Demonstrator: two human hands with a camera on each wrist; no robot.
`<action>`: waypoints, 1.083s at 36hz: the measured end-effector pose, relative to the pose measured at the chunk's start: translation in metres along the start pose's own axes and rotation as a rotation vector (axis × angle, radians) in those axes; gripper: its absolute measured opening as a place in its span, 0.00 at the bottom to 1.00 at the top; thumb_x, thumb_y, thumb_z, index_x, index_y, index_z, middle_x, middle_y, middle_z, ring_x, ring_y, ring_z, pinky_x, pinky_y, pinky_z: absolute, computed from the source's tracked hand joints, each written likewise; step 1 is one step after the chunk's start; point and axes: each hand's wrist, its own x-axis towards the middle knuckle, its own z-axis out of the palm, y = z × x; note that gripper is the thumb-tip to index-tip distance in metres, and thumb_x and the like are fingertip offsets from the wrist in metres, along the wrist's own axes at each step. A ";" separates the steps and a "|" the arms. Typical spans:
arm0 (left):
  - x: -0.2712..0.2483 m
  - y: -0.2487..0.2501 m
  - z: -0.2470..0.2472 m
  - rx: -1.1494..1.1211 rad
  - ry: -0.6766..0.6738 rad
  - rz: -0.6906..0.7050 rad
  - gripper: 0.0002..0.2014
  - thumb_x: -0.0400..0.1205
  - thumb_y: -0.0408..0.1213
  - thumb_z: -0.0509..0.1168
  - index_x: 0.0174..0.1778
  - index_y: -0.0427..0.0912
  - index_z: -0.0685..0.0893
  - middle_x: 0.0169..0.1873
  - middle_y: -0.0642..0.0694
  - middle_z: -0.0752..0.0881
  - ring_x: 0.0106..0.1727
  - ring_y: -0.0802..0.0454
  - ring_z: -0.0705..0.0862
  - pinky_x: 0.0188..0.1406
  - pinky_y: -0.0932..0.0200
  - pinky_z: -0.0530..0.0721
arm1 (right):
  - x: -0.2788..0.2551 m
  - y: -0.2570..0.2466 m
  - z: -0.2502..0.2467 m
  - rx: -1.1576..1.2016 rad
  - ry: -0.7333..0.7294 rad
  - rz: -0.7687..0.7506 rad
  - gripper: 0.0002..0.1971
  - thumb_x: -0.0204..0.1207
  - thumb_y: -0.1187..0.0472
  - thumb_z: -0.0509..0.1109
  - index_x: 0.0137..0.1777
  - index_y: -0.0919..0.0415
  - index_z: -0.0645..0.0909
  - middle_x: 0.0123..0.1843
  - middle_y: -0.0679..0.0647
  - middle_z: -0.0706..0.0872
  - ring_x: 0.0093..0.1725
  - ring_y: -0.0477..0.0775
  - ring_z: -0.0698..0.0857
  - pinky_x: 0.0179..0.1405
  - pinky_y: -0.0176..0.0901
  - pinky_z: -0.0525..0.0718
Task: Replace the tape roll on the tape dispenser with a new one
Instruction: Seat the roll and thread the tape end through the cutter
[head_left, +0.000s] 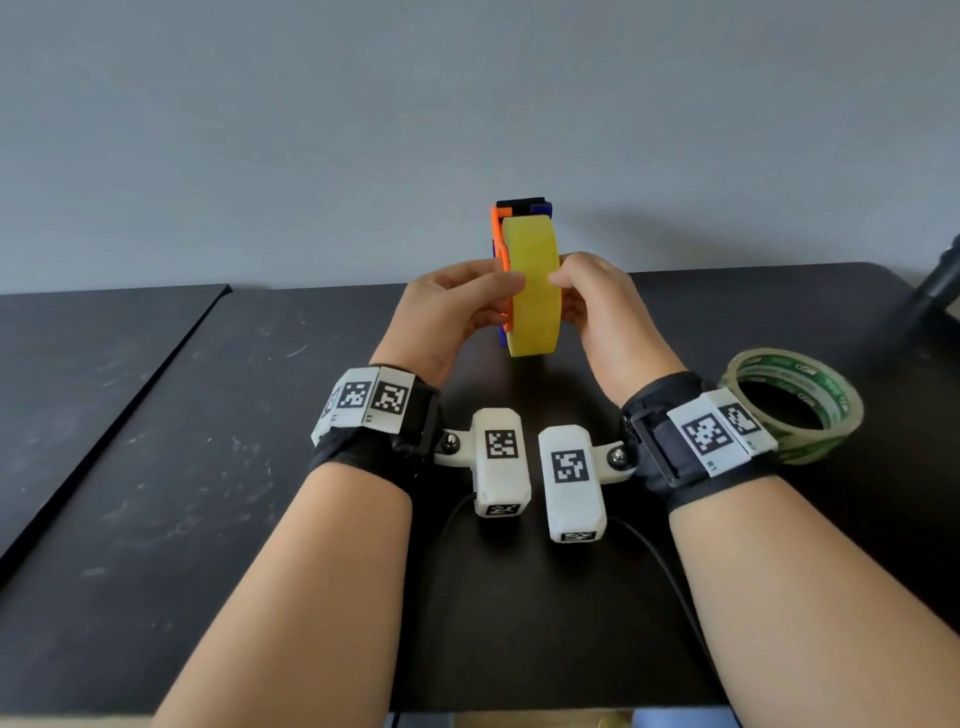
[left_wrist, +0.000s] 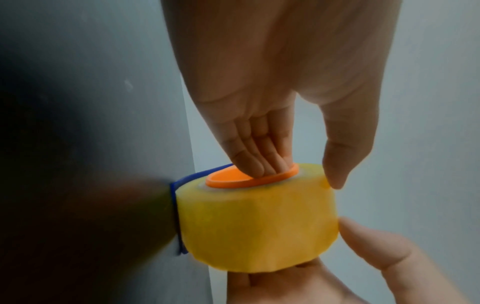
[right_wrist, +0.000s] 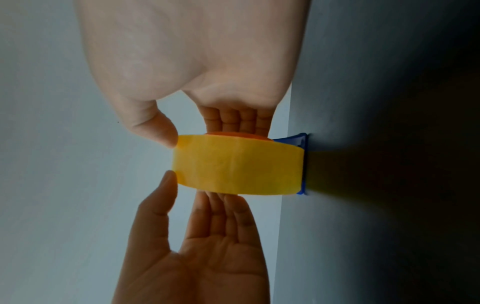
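Observation:
A yellow tape roll (head_left: 535, 291) sits on the orange, blue and black tape dispenser (head_left: 500, 223), both held upright in the air above the black table (head_left: 208, 467). My left hand (head_left: 483, 296) holds the dispenser's left side: its fingers (left_wrist: 259, 156) press the orange hub (left_wrist: 228, 179) and its thumb lies on the roll's rim. From the other side my right hand (head_left: 571, 291) grips the roll (right_wrist: 239, 166), thumb on the rim and fingers (right_wrist: 233, 121) along the flat side. The blue frame (right_wrist: 301, 142) shows behind the roll.
A clear tape roll with green print (head_left: 826, 415) lies flat on the table beside my right wrist. A black object (head_left: 935, 291) leans in at the table's far right corner. A thin black cable (head_left: 665, 571) runs between my forearms. A grey wall stands behind.

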 end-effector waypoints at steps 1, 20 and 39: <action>0.000 0.000 0.000 -0.003 0.004 0.003 0.04 0.78 0.26 0.69 0.47 0.35 0.89 0.31 0.47 0.90 0.32 0.56 0.85 0.40 0.65 0.85 | 0.000 0.000 0.000 -0.008 -0.008 -0.004 0.19 0.57 0.49 0.66 0.46 0.59 0.79 0.50 0.63 0.83 0.55 0.69 0.85 0.67 0.70 0.79; -0.001 -0.003 0.009 0.064 0.084 0.055 0.13 0.69 0.37 0.74 0.46 0.34 0.89 0.36 0.40 0.87 0.33 0.52 0.84 0.38 0.63 0.84 | 0.000 0.003 -0.003 -0.011 -0.024 -0.069 0.11 0.51 0.50 0.66 0.28 0.52 0.68 0.43 0.61 0.71 0.43 0.61 0.74 0.48 0.56 0.71; -0.004 0.003 0.011 0.076 0.109 0.028 0.17 0.74 0.46 0.72 0.42 0.33 0.84 0.37 0.36 0.79 0.33 0.48 0.79 0.35 0.60 0.82 | 0.002 0.008 -0.001 -0.012 -0.067 -0.095 0.05 0.60 0.59 0.63 0.25 0.52 0.73 0.32 0.56 0.74 0.33 0.54 0.75 0.38 0.53 0.71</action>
